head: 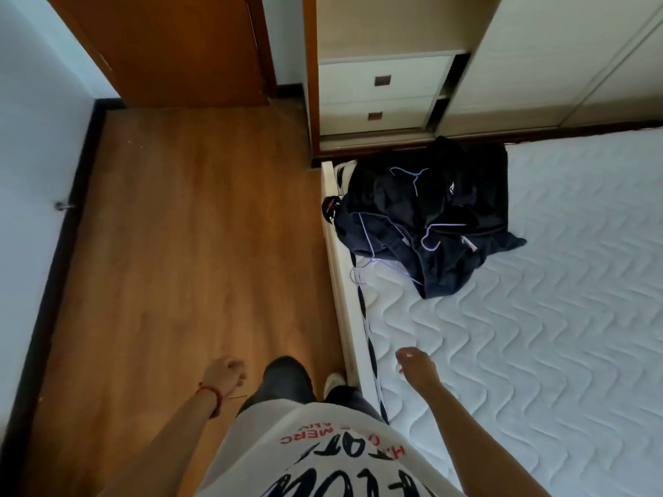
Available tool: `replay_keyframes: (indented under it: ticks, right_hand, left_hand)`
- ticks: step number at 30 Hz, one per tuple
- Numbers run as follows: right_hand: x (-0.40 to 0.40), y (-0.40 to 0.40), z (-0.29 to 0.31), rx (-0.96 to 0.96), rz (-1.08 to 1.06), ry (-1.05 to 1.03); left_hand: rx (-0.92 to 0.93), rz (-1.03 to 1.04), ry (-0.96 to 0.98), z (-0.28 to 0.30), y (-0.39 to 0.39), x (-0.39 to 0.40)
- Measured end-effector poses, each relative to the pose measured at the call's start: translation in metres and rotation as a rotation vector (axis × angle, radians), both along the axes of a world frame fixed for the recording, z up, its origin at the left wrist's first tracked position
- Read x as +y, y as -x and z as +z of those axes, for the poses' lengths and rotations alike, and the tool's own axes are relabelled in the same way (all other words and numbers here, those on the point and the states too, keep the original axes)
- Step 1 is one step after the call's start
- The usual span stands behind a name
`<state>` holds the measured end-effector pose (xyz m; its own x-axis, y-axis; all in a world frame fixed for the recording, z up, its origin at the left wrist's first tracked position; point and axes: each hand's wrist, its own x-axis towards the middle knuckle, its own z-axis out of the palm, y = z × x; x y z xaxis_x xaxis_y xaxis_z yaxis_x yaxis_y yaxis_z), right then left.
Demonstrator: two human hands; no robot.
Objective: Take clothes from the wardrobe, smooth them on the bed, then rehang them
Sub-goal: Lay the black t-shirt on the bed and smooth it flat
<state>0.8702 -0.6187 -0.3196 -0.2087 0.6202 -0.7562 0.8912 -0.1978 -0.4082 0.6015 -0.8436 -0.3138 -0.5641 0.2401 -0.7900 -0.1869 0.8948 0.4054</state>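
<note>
Wall (pixel 32 145) runs down the far left, white with a dark skirting, and beside it the wooden floor (pixel 186 227) stretches away to a brown door (pixel 179 48). Near the bottom, the left hand (pixel 224 371) hangs over the floor, a red band on its wrist, fingers loosely curled with nothing in them. Moving right, the right hand (pixel 416 367) hovers just over the near edge of the bed (pixel 538 317), fingers relaxed and drooping, holding nothing either. Further along, a heap of dark clothes (pixel 427 217) lies crumpled at the far left corner of the quilted mattress, thin wire hangers (pixel 412 181) tangled through it. Behind that stands the wardrobe (pixel 387 91), its white drawers showing, with a pale sliding panel to the right.
</note>
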Motion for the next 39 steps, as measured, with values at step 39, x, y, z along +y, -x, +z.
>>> replay_keyframes:
  ticks: [39]
  right_hand:
    - [0.368, 0.084, -0.118, 0.197, -1.31, -0.14]
  left_hand:
    - [-0.175, -1.013, -0.327, -0.093, 0.013, 0.605]
